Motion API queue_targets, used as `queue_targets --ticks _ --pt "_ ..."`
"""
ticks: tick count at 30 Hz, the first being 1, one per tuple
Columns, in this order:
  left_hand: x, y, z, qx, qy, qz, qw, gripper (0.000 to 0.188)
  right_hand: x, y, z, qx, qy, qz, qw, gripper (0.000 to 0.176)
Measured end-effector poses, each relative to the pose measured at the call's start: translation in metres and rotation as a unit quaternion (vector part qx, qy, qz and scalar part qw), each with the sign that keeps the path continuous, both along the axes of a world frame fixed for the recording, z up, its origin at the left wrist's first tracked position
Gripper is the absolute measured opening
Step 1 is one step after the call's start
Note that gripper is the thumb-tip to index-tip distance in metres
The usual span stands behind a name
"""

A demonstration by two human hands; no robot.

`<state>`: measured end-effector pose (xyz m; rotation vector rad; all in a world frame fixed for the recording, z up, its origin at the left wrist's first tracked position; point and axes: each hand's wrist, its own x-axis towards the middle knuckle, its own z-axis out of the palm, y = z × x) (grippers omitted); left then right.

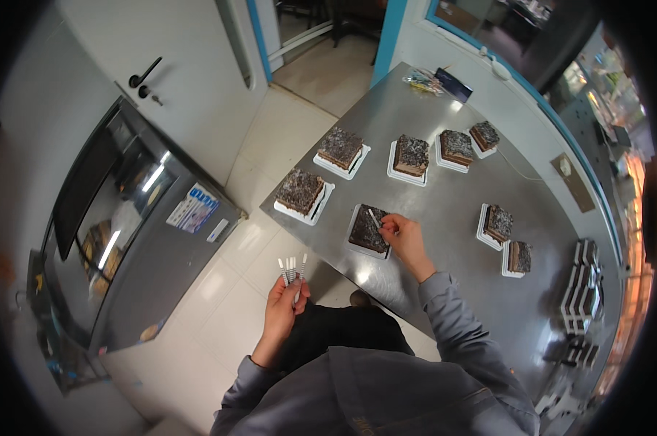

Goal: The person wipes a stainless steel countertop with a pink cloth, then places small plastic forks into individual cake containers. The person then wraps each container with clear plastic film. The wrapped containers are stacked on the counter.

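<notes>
My left hand (288,301) holds several thin striped white sticks (291,265) upright in a fan, in front of my body beside the table. Between the thumb and fingers of my right hand (404,240) is one similar thin white stick (374,218), lying slantwise over the top of a square chocolate cake (364,231). That cake has dark shavings on top and rests on a white tray (356,250) near the table's edge. Whether the stick touches the cake, I cannot tell. Two more chocolate cakes (299,191) (340,147) sit on white trays to the left.
The steel table (442,294) carries more cake pieces on white trays (411,155) at the back and right (499,223). Stacked striped items (579,289) stand at its far right. A phone-like dark object (453,85) lies at the back. Left is a glass-fronted dark cabinet (159,256).
</notes>
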<state>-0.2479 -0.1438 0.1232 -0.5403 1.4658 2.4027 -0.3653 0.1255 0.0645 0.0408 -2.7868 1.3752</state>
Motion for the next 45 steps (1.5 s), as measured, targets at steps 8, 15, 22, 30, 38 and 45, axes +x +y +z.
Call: queue_targets --ticks 8,15,22,30,38,45 --pt "-0.07 -0.065 0.005 0.054 -0.063 -0.085 0.993 0.014 0.025 -0.053 0.04 -0.071 0.02 -0.214 0.974 0.012" --pt "-0.098 -0.047 0.007 -0.107 0.091 -0.202 0.969 0.014 0.044 -0.168 0.064 -0.586 -0.28 -0.075 0.757 0.023" --pt "-0.108 -0.083 0.006 -0.117 0.082 -0.085 0.986 0.015 -0.029 -0.174 0.048 -0.557 -0.254 -0.084 0.786 0.017" --pt "-0.097 -0.12 -0.017 -0.055 0.007 0.033 0.998 0.012 -0.13 -0.162 0.007 -0.008 -0.09 0.046 0.995 0.018" --pt "-0.097 -0.114 -0.014 -0.006 -0.008 0.031 0.999 0.015 -0.115 -0.174 0.02 -0.024 -0.035 0.016 0.999 0.015" --pt "-0.113 -0.078 -0.002 -0.075 0.065 -0.067 0.993 0.018 -0.033 -0.185 0.06 -0.388 -0.407 0.059 0.825 0.023"
